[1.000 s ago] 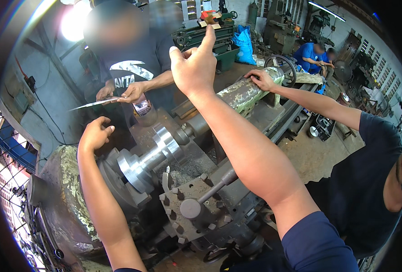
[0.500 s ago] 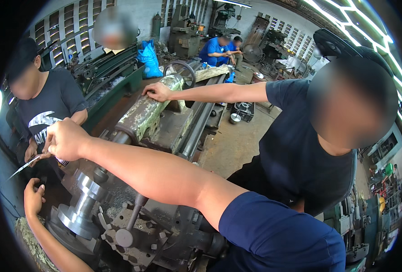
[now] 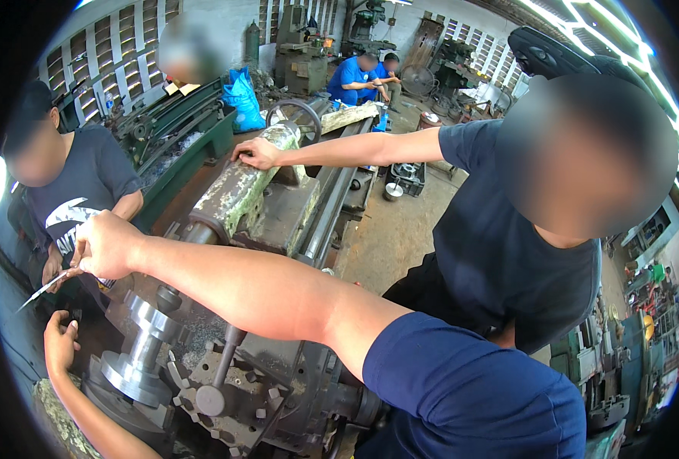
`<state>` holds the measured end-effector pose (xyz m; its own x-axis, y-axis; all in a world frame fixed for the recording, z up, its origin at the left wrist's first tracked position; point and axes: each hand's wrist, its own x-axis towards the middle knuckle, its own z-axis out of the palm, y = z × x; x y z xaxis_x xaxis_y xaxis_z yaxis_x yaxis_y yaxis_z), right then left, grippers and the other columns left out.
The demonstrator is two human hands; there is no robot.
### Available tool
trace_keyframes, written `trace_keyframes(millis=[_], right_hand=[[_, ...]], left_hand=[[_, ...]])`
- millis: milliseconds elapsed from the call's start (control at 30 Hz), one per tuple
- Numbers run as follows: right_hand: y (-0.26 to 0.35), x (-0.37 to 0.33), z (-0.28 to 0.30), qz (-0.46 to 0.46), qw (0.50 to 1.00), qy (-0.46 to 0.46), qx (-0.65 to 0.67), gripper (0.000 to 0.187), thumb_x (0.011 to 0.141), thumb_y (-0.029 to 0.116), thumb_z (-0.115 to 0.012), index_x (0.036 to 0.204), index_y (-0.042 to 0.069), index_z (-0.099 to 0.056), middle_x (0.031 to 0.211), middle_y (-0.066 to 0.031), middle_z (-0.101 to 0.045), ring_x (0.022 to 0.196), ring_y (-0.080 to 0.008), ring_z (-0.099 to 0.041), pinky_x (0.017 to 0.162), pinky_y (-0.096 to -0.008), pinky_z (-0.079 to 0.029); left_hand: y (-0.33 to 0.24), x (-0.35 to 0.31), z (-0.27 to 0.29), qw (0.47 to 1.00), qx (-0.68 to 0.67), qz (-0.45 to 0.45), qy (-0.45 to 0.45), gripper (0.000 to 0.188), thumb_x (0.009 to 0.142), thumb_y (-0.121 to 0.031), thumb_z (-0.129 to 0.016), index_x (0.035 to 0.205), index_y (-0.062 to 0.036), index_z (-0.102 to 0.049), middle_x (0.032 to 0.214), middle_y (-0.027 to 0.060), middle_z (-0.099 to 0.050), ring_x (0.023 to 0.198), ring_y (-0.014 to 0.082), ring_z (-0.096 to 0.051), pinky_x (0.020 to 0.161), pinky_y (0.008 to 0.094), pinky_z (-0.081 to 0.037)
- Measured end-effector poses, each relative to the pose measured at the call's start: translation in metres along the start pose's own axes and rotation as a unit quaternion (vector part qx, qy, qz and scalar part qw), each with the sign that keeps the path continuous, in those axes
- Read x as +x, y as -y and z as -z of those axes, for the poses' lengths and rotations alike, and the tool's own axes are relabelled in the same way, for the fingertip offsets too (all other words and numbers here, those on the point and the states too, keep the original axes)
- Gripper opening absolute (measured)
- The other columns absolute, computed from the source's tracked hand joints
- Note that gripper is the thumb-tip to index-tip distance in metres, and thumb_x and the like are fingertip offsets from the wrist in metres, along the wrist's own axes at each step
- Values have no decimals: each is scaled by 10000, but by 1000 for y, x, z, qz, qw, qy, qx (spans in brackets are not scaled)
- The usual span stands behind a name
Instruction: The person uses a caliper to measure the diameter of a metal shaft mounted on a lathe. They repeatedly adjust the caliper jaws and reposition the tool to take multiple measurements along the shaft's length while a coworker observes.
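Note:
My right arm, in a navy sleeve, stretches across the lathe to the left. My right hand point(image 3: 108, 246) is closed, its curled fingertips beside a thin pointed metal tool point(image 3: 42, 293). A co-worker's hand point(image 3: 52, 269) is at that tool; whether my fingers grip it too is hidden. Lower down, my left hand point(image 3: 61, 344) is half curled, thumb and fingers apart, near the lathe chuck point(image 3: 117, 417). A shiny stepped metal workpiece point(image 3: 142, 356) sits in the chuck, just right of that hand. Neither hand touches it.
The tool post point(image 3: 236, 382) with its round-ended handle stands below my right forearm. Farther back is the worn tailstock point(image 3: 236, 191) with a handwheel point(image 3: 297, 118); a second co-worker's hand point(image 3: 259, 153) rests on it. That co-worker point(image 3: 523, 237) stands at right. A blue sack point(image 3: 242, 101) lies behind.
The view has shifted slightly, so the background sits a little farther left and higher. My right hand is slightly lower in the picture, still by the tool. Little else has changed.

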<state>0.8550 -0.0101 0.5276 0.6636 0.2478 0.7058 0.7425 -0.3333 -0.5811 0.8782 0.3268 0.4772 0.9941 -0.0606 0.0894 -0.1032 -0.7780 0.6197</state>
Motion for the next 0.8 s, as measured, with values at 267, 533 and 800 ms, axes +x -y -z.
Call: trace_keyframes(millis=[267, 533, 800], right_hand=[[12, 0, 9, -27, 998, 38, -29, 232, 745, 272, -750, 931, 158, -830, 877, -146, -768, 842, -297, -755, 811, -406, -591], [22, -6, 15, 6, 996, 67, -57, 223, 841, 221, -780, 1002, 67, -779, 662, -12, -623, 602, -68, -502, 567, -262, -422], [34, -8, 17, -91, 991, 101, -3, 285, 804, 188, -789, 1032, 18, -768, 676, -79, -679, 587, -119, -605, 595, -294, -485]], left_hand=[[-17, -8, -3, 1000, 6, -4, 3, 375, 935, -117, -689, 1284, -5, -611, 806, 86, -634, 544, 145, -550, 502, 326, -452], [-64, -43, 5, 995, 95, 27, 13, 455, 939, -248, -739, 1317, -14, -639, 980, 183, -749, 712, 212, -713, 705, 390, -578], [-85, -52, 6, 990, 119, 74, 16, 489, 918, -255, -741, 1330, -14, -636, 1054, 219, -749, 853, 261, -747, 837, 401, -567]])
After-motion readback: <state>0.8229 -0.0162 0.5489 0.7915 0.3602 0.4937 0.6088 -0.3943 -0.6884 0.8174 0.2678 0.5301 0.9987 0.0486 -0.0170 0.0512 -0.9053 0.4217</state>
